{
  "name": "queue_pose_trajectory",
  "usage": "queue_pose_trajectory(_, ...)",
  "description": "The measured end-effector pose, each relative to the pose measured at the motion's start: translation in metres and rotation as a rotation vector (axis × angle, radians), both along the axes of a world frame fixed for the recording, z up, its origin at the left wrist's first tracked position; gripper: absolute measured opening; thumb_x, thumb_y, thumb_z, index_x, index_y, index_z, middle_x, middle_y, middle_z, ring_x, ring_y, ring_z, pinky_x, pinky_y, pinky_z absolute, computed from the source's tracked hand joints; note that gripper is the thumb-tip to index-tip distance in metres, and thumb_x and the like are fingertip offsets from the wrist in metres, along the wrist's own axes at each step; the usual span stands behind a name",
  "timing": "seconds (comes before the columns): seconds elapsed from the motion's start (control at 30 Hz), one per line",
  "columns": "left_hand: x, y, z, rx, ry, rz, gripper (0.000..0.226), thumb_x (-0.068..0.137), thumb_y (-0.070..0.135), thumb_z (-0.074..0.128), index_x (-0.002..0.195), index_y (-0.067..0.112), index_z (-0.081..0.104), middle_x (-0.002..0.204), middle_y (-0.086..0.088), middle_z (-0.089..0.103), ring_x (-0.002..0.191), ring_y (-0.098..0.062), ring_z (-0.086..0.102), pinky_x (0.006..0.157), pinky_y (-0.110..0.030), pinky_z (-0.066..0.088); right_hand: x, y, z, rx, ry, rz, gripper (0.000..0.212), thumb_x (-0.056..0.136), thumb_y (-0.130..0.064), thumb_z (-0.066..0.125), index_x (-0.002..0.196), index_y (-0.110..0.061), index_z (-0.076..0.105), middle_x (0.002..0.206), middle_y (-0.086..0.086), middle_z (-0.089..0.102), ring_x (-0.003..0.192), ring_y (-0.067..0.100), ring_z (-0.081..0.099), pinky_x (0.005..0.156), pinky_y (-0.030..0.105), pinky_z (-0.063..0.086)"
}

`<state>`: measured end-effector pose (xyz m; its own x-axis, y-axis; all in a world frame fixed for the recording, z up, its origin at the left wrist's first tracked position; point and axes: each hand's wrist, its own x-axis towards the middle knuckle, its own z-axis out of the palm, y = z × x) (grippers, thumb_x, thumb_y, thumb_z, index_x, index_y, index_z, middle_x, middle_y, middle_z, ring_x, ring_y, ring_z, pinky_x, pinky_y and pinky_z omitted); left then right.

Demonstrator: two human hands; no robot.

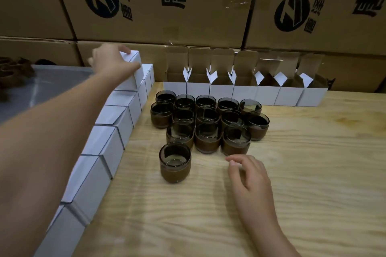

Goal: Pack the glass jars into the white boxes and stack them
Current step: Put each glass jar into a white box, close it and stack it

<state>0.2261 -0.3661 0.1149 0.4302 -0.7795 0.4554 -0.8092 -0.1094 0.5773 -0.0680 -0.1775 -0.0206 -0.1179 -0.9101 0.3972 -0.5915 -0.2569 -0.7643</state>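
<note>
- We are setting a closed box [133,73] onto the row of closed boxes [108,119], at ten o'clock from the jars [206,119]. Our left hand [112,58] is gripping it, with fingers over the top and thumb on the side.
- Our right hand [248,173] is hovering at five o'clock, fingers relaxed, holding nothing.
- Judgement: we are stacking. Next we are needing a jar lowered upright into an open box [244,89] at twelve o'clock.

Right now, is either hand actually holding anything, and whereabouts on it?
The left hand grips a closed white box by its upper end, fingers over the top, thumb on the side face. The right hand holds nothing.
</note>
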Motion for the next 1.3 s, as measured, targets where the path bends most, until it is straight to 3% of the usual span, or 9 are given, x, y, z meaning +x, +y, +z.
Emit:
queue_pose_trajectory(0.23,0.009,-0.022,-0.028,-0.021,-0.177,-0.015,0.038,0.081,0.035,0.062,0.115,0.02,0.064,0.098,-0.013,0.068,0.111,-0.035,0.052,0.098,-0.04,0.032,0.003,-0.001,-0.001,0.03,0.022,0.021,0.014,0.09,-0.022,0.057,0.084,-0.035,0.058,0.085,-0.023,0.058,0.095,-0.007,0.048,0.081,0.016,0.036)
queue_pose_trajectory(0.37,0.017,-0.028,-0.029,0.027,-0.282,-0.015,0.043,0.086,0.041,0.061,0.122,0.018,0.06,0.113,-0.013,0.065,0.123,-0.034,0.045,0.102,-0.047,0.029,0.003,0.0,-0.001,0.045,0.033,0.021,0.012,0.088,-0.026,0.056,0.084,-0.037,0.056,0.083,-0.023,0.057,0.092,-0.005,0.05,0.082,0.024,0.039)
queue_pose_trajectory(0.47,0.013,-0.022,-0.027,0.112,-0.414,0.009,0.064,0.084,0.058,0.06,0.135,0.019,0.05,0.142,-0.017,0.046,0.143,-0.034,0.02,0.114,-0.053,0.008,0.003,-0.001,-0.002,0.067,0.057,0.026,0.008,0.09,-0.027,0.055,0.086,-0.034,0.057,0.085,-0.023,0.056,0.093,-0.004,0.049,0.086,0.025,0.039)
queue_pose_trajectory(0.53,0.0,-0.01,-0.024,0.013,-0.464,-0.024,0.069,0.086,0.059,0.055,0.139,0.017,0.044,0.15,-0.017,0.034,0.146,-0.032,0.009,0.116,-0.052,-0.003,0.003,-0.002,-0.002,0.095,0.1,0.035,0.007,0.09,-0.026,0.055,0.087,-0.031,0.058,0.085,-0.022,0.057,0.092,-0.001,0.048,0.089,0.028,0.039)
queue_pose_trajectory(0.63,-0.035,0.019,-0.017,-0.222,-0.354,-0.094,0.049,0.093,0.043,0.052,0.131,0.013,0.052,0.146,-0.013,0.041,0.145,-0.028,0.018,0.117,-0.047,0.003,0.003,-0.004,-0.002,0.111,0.182,0.04,0.007,0.091,-0.026,0.055,0.088,-0.028,0.061,0.087,-0.018,0.057,0.092,0.004,0.047,0.091,0.03,0.038)
queue_pose_trajectory(0.77,-0.1,0.081,-0.023,-0.463,-0.118,-0.3,0.022,0.09,0.019,0.052,0.1,0.006,0.068,0.106,-0.009,0.066,0.109,-0.028,0.056,0.096,-0.036,0.036,0.003,-0.004,-0.002,0.136,0.248,0.032,0.014,0.092,-0.029,0.051,0.096,-0.026,0.065,0.094,-0.016,0.057,0.097,0.006,0.047,0.092,0.028,0.035)
queue_pose_trajectory(0.97,-0.187,0.183,-0.077,-0.615,-0.209,-0.556,0.016,0.084,0.012,0.055,0.079,0.007,0.07,0.07,-0.001,0.064,0.064,-0.019,0.055,0.062,-0.033,0.044,0.005,-0.005,0.0,0.152,0.317,0.014,0.018,0.09,-0.031,0.049,0.1,-0.024,0.063,0.097,-0.007,0.059,0.097,0.017,0.049,0.085,0.032,0.035)
queue_pose_trajectory(1.13,-0.201,0.22,-0.125,-0.32,-0.076,-0.517,0.02,0.084,0.023,0.051,0.079,0.013,0.068,0.055,0.004,0.059,0.047,-0.015,0.056,0.044,-0.025,0.041,0.002,-0.004,0.001,0.184,0.359,0.055,0.009,0.089,-0.023,0.051,0.092,-0.03,0.056,0.094,-0.01,0.05,0.099,0.017,0.047,0.088,0.03,0.037)
queue_pose_trajectory(1.3,-0.201,0.207,-0.137,-0.056,-0.05,-0.396,0.019,0.094,0.031,0.045,0.088,0.016,0.055,0.067,-0.004,0.064,0.063,-0.028,0.061,0.054,-0.032,0.035,-0.001,-0.007,-0.002,0.184,0.212,0.048,0.012,0.09,-0.017,0.054,0.086,-0.026,0.061,0.093,-0.009,0.06,0.097,0.015,0.051,0.09,0.034,0.041)
